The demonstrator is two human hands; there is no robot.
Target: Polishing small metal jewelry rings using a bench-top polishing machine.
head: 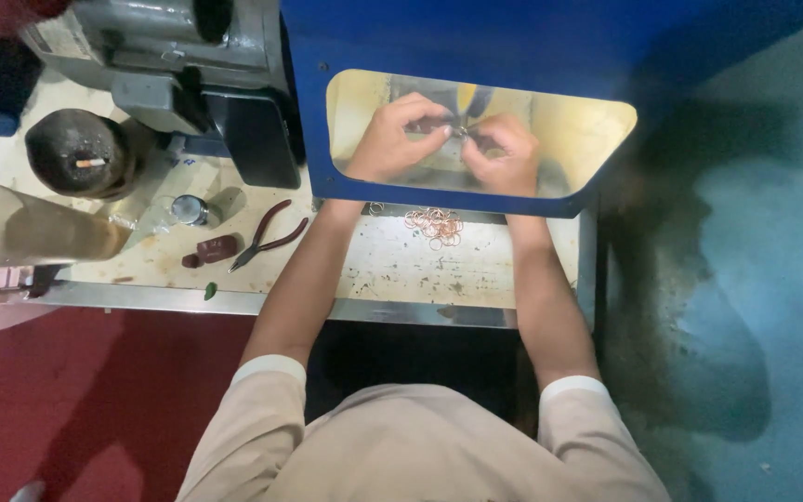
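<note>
Leaning over a worn, pale surface (392, 265) with a scuffed metal front edge, the person wears a beige short-sleeved top, and both bare forearms stretch forward side by side, elbows bent and set apart, narrowing toward the hands. Between the forearms, near the far edge of the surface, lies a loose heap of thin copper-coloured rings (435, 225), small round wire loops tangled over one another. To the left lie red-handled pliers (269, 236) with their handles spread, a small dark red bottle (213, 249) on its side, and a short shiny metal cylinder (190, 210); farther left stands a dark, rounded pot (78, 153) with a dull, sooty skin. Beyond the rings rises a smooth blue guard panel (476, 51) with a wide rounded window cut into it, and both hands work inside that window against a yellowish, stained backing. The left hand (392, 139) is curled, knuckles up, its fingertips pinched together toward the centre; the right hand (504, 153) mirrors it, fingers bent inward. Their fingertips meet on a small metal piece (462, 132), so each grip is narrow and closed on it, though the piece is too small to tell its shape. A grey machine housing (164, 56), blocky and metallic, sits behind the pot at the far left.
</note>
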